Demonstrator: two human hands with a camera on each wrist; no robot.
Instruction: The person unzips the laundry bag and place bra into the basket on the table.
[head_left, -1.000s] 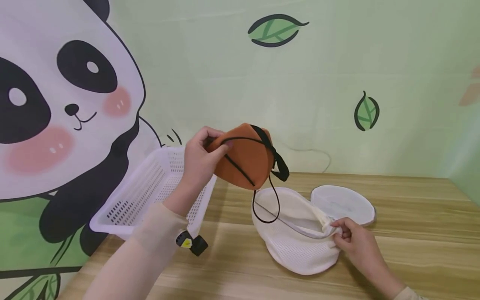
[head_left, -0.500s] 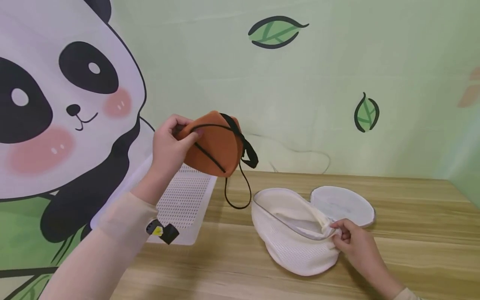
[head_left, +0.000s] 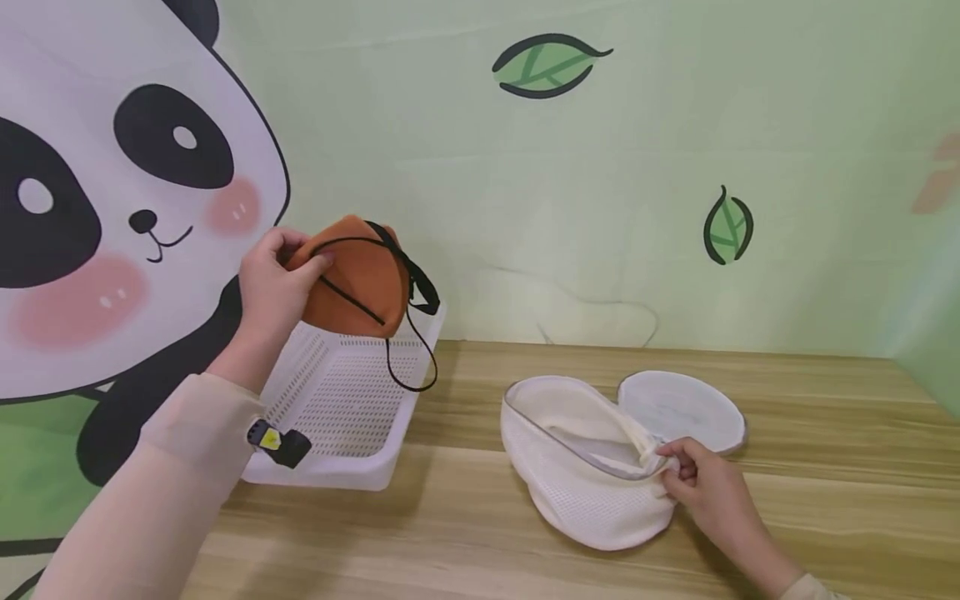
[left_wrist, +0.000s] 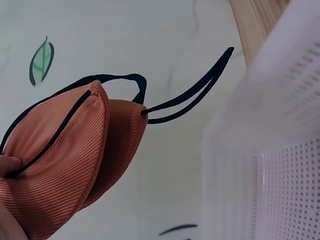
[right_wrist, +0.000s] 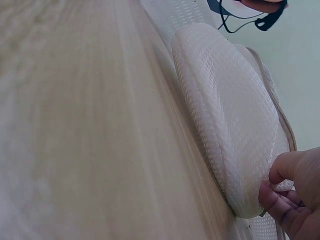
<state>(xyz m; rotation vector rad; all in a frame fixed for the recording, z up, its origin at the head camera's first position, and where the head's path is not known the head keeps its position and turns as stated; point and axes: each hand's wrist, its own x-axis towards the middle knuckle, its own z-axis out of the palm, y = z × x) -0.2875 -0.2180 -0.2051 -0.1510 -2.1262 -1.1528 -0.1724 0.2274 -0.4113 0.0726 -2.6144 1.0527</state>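
Observation:
My left hand (head_left: 272,287) pinches the left edge of an orange ribbed bra (head_left: 363,283), which is folded with its cups together. Black straps and a thin loop dangle from the bra's right side. It hangs above the white perforated basket (head_left: 322,477), apart from it in the left wrist view. On the table, a white mesh laundry bag (head_left: 592,510) stands with its zipped mouth gaping. My right hand (head_left: 716,496) pinches the right corner of that mouth, as the right wrist view also shows. The bag's round flap (head_left: 682,408) lies folded back behind it.
The wooden table (head_left: 465,533) extends under the basket and bag. Behind it is a green wall cloth (head_left: 420,125) printed with a panda (head_left: 195,217) and leaves. A black device (head_left: 281,443) is strapped to my left wrist.
My left hand has carried the bra leftward and slightly up, from beside the bag's mouth to above the basket. The right hand keeps its hold, and the bag's mouth stands somewhat higher.

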